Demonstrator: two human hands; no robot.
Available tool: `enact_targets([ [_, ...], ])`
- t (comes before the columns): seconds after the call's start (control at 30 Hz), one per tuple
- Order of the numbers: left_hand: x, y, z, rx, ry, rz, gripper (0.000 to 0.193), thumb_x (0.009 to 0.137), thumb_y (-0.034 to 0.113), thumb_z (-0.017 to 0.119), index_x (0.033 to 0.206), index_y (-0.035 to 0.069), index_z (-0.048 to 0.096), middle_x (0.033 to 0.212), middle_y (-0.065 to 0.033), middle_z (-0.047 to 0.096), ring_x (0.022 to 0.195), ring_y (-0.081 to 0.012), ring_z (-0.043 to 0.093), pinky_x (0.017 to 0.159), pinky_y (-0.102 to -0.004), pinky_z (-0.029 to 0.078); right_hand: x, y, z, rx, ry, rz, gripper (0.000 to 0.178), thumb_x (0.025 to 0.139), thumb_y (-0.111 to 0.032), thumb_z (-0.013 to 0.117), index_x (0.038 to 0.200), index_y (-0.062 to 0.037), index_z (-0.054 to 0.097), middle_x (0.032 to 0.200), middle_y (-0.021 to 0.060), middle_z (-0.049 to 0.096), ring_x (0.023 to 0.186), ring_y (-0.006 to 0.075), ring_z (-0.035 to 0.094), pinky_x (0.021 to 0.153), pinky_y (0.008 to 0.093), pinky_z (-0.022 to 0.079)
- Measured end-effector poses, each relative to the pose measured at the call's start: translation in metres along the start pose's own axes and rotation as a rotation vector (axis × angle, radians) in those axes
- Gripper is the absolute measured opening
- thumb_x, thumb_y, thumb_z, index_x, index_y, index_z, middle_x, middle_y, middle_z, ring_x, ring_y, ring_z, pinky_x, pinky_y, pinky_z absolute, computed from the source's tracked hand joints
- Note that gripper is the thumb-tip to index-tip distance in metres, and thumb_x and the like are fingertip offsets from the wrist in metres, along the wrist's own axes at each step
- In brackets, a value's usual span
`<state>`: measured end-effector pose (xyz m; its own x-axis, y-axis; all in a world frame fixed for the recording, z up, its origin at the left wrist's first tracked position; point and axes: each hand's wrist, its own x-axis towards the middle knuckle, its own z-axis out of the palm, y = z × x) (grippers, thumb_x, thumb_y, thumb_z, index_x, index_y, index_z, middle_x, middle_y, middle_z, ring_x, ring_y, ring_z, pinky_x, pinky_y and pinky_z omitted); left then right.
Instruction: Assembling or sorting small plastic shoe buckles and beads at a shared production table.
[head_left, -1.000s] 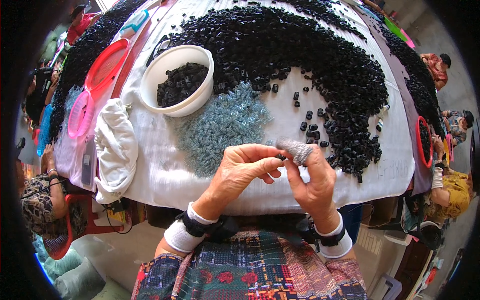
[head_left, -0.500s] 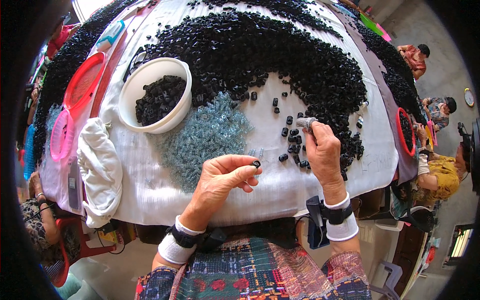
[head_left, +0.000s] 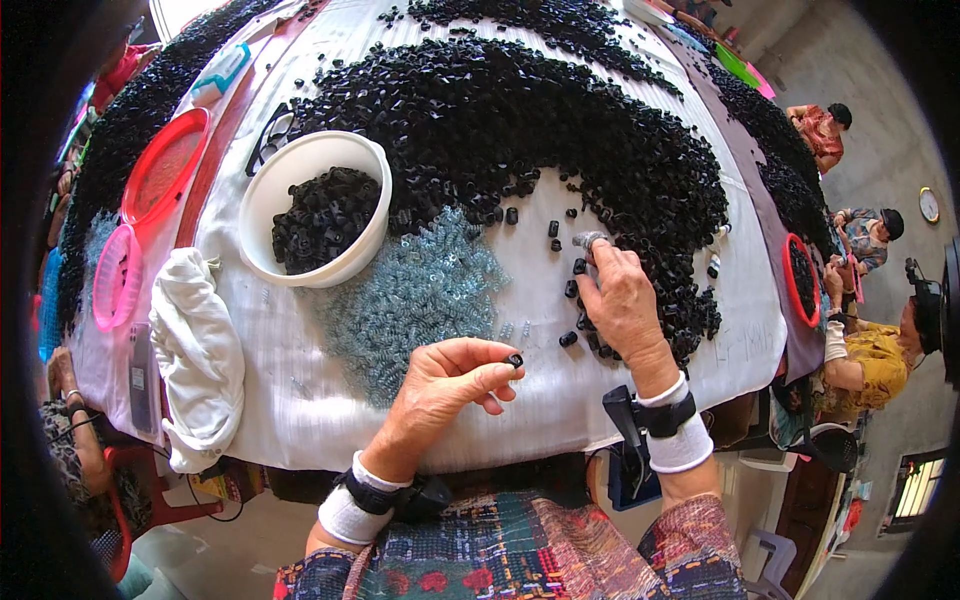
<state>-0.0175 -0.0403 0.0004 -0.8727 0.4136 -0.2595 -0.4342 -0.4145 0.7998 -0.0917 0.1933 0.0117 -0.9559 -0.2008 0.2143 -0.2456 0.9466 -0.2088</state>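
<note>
My left hand (head_left: pixel 450 385) pinches a small black plastic barrel-shaped piece (head_left: pixel 516 360) between thumb and fingertips, just above the front of the white cloth. My right hand (head_left: pixel 622 295) is low over several loose black barrel pieces (head_left: pixel 569 339). A grey covering (head_left: pixel 590 239) wraps one of its fingertips. Its thumb and forefinger are apart, close to a black piece (head_left: pixel 580 266) on the cloth; the other fingers are partly hidden. Beyond my left hand lies a heap of clear bluish coil springs (head_left: pixel 420 290), with a few loose springs (head_left: pixel 507 331) at its right edge.
A white bowl (head_left: pixel 262 255) of black parts stands left of a wide black heap (head_left: pixel 520 110). A rolled white cloth (head_left: pixel 198 355), a red tray (head_left: pixel 128 200) and a pink basket (head_left: pixel 100 285) are at left. Other people sit along the right, one in yellow (head_left: pixel 870 365).
My right hand has moved left over the loose black pieces. My left hand keeps its pinch on the black piece. The whole view has shifted slightly.
</note>
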Motion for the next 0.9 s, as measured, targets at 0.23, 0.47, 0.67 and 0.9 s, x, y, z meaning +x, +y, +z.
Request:
enact_targets([
  [0.23,0.000,0.001,0.000,-0.016,-0.020,-0.020,0.022,0.085,0.012,0.067,0.102,-0.002,0.064,0.089,-0.0111,0.068,0.073,-0.0136,0.065,0.061,-0.0231,0.054,-0.030,-0.018,0.006,-0.044,0.133,-0.266,0.031,0.070,-0.011,0.067,0.100,-0.0067,0.060,0.094,0.0073,0.062,0.095,0.0256,0.056,0.078,0.0389,0.045],
  [0.47,0.000,-0.001,-0.001,-0.016,-0.048,-0.035,0.022,0.085,0.011,0.067,0.102,-0.003,0.064,0.089,-0.0106,0.068,0.073,-0.0138,0.065,0.060,-0.0229,0.054,-0.001,-0.005,-0.003,0.074,0.227,-0.217,0.022,0.071,-0.001,0.063,0.093,-0.0042,0.058,0.088,0.0095,0.062,0.088,0.0284,0.056,0.075,0.0377,0.046],
  [0.67,0.000,0.000,-0.001,-0.028,-0.059,-0.050,0.021,0.085,0.009,0.066,0.103,-0.003,0.064,0.090,-0.0104,0.068,0.074,-0.0140,0.065,0.060,-0.0230,0.053,0.032,-0.005,0.012,0.060,0.154,-0.257,0.024,0.073,0.002,0.058,0.097,-0.0029,0.058,0.091,0.0128,0.063,0.088,0.0300,0.059,0.078,0.0370,0.050],
  [0.9,-0.001,0.000,0.000,-0.043,-0.040,-0.030,0.018,0.084,0.008,0.067,0.099,-0.002,0.065,0.089,-0.0115,0.068,0.072,-0.0146,0.065,0.061,-0.0248,0.054,0.039,-0.005,0.022,-0.014,0.093,-0.230,0.026,0.076,0.002,0.057,0.102,-0.0031,0.056,0.097,0.0135,0.060,0.089,0.0303,0.059,0.077,0.0365,0.051],
])
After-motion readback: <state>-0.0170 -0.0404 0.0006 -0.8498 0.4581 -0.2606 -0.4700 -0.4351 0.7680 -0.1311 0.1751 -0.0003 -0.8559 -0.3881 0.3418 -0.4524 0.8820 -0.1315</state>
